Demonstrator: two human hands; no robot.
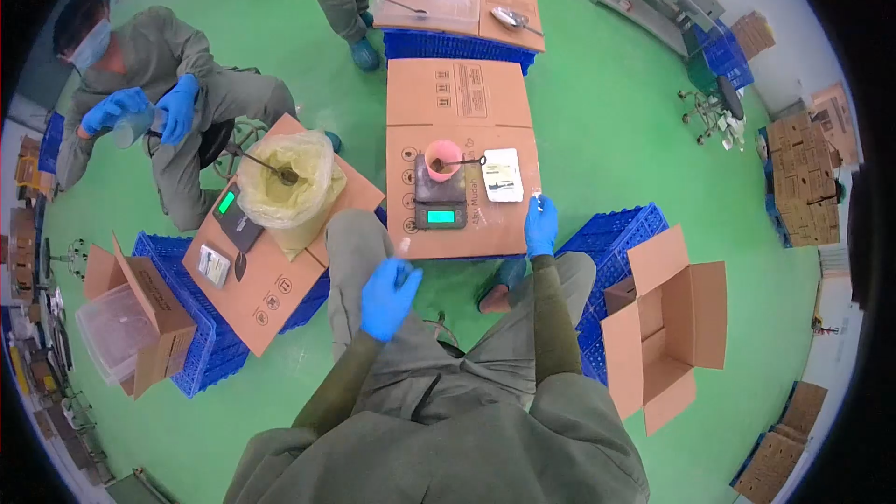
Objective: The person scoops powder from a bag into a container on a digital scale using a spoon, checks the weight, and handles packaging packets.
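Observation:
My left hand (388,300), in a blue glove, is above my left thigh with its fingers curled closed. A faint whitish smear shows just above it; whether the hand holds it I cannot make out. At the right edge of the cardboard-topped table (467,236), my gloved right hand (541,227) has its fingers pinched together, with a tiny whitish bit at the tips. On the cardboard, a pink cup (443,154) with dark contents stands on a digital scale (440,192) with a lit display. A dark-handled spoon (469,162) leans in the cup. Beside it lies a white printed packet (503,175).
At left, a bucket lined with a yellowish bag (308,196), another scale (236,217) and a packet (214,266) rest on cardboard. A gloved co-worker (140,112) holds a container. An open carton (663,336) is at right, beside blue crates (611,243).

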